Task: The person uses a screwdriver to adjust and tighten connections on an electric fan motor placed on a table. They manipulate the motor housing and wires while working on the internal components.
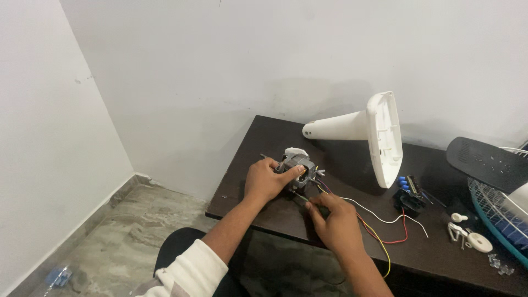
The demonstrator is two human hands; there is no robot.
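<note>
The left hand (266, 180) is clamped on the small motor (298, 167) near the left edge of the dark table (258, 212), while the right hand (336, 220) pinches the coloured wires (379, 234) together just near of it. Hold the motor steady and keep the wires slack at their joints. The white fan stand (379, 135) lies far right; the black switch block (408, 199), loose white fittings (467, 234) and fan grille (498, 217) crowd the right side.
</note>
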